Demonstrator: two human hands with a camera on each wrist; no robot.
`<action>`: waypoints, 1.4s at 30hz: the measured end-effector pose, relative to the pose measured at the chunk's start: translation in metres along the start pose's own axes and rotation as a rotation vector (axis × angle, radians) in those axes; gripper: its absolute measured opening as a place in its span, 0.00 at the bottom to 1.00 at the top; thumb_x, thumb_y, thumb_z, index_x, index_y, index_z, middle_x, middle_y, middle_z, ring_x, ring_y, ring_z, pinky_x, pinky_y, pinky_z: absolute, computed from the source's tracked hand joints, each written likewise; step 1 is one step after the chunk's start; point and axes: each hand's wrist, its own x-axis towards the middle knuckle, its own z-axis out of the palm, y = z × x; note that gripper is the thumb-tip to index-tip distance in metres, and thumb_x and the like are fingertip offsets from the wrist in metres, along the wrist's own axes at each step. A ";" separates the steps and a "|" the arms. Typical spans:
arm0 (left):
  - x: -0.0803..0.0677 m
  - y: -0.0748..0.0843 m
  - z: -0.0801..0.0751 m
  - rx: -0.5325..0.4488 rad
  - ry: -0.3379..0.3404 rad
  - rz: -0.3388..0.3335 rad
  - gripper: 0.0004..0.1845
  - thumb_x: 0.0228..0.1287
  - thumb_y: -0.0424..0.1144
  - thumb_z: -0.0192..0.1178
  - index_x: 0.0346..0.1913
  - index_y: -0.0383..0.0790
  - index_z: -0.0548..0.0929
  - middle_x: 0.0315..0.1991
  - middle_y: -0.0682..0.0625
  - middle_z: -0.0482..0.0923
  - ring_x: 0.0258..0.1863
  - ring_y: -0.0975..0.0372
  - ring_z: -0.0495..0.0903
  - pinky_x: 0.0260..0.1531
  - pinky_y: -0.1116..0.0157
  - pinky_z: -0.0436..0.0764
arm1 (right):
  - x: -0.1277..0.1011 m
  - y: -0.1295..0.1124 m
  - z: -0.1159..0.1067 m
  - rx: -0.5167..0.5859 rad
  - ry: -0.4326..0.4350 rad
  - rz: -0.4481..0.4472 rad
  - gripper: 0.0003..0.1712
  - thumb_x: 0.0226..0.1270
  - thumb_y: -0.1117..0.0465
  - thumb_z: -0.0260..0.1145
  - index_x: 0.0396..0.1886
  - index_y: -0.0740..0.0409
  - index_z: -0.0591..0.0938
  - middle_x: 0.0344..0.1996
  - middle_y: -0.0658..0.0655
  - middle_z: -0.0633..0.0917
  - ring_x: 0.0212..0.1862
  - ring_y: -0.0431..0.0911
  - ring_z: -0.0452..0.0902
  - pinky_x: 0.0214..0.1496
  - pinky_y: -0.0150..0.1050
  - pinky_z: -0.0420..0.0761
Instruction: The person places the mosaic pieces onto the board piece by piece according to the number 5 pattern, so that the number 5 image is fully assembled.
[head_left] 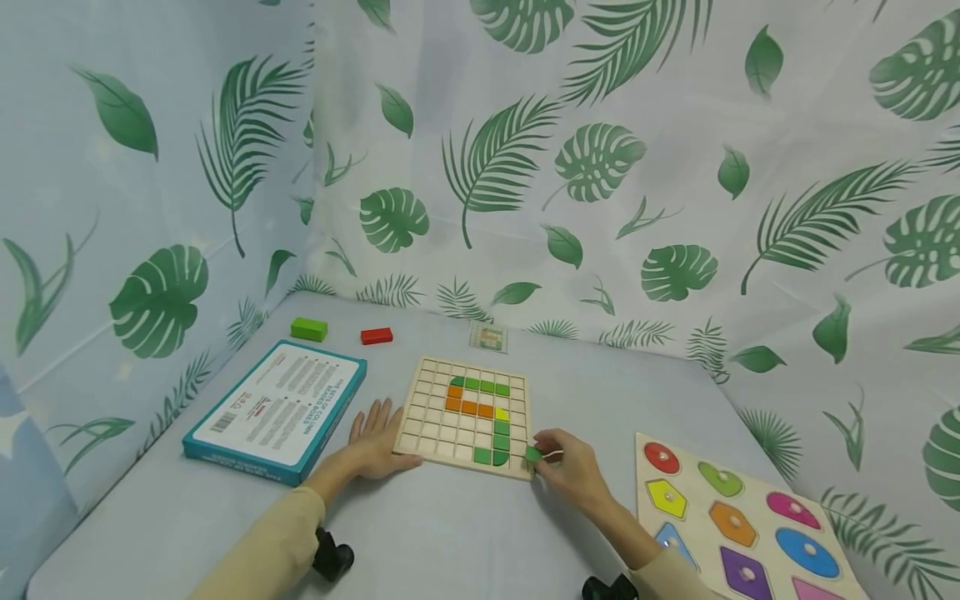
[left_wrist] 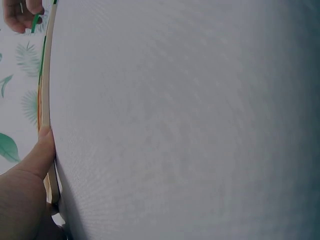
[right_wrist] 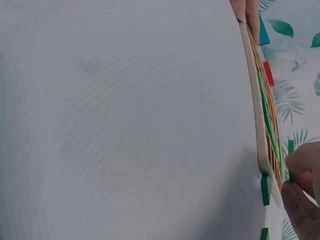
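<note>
A square wooden grid board lies on the table, with green, orange and yellow tiles forming a bent line in its cells. My left hand rests at the board's near left corner, fingers spread along its side, thumb touching the front edge; that thumb also shows in the left wrist view. Beside the board's near right corner, my right hand pinches a small green tile between thumb and fingers. Two more green pieces, a nearer one and a farther one, appear past the corner in the right wrist view.
Left of the board lies a blue-and-white box. Behind are a green block, a red block and a small pattern card. A knobbed shape puzzle lies at the right. Leaf-print cloth surrounds the table.
</note>
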 end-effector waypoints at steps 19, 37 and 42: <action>-0.003 0.002 -0.007 0.011 -0.031 -0.007 0.50 0.61 0.58 0.58 0.74 0.33 0.46 0.74 0.34 0.33 0.72 0.45 0.27 0.66 0.47 0.28 | 0.023 -0.023 0.039 0.013 -0.068 -0.056 0.18 0.45 0.78 0.68 0.40 0.67 0.80 0.32 0.55 0.83 0.36 0.46 0.80 0.38 0.35 0.82; 0.003 -0.002 0.000 0.015 -0.005 -0.002 0.50 0.60 0.59 0.59 0.74 0.33 0.47 0.74 0.35 0.33 0.72 0.46 0.28 0.66 0.48 0.28 | 0.038 -0.042 0.065 -0.007 -0.162 -0.136 0.18 0.48 0.74 0.70 0.42 0.66 0.80 0.33 0.55 0.83 0.35 0.44 0.80 0.38 0.32 0.81; -0.004 0.006 -0.008 0.018 -0.010 -0.001 0.49 0.60 0.58 0.59 0.73 0.31 0.50 0.73 0.33 0.36 0.72 0.44 0.31 0.67 0.46 0.32 | 0.038 -0.044 0.069 -0.019 -0.183 -0.137 0.18 0.49 0.73 0.71 0.42 0.67 0.80 0.33 0.55 0.83 0.36 0.44 0.80 0.39 0.32 0.81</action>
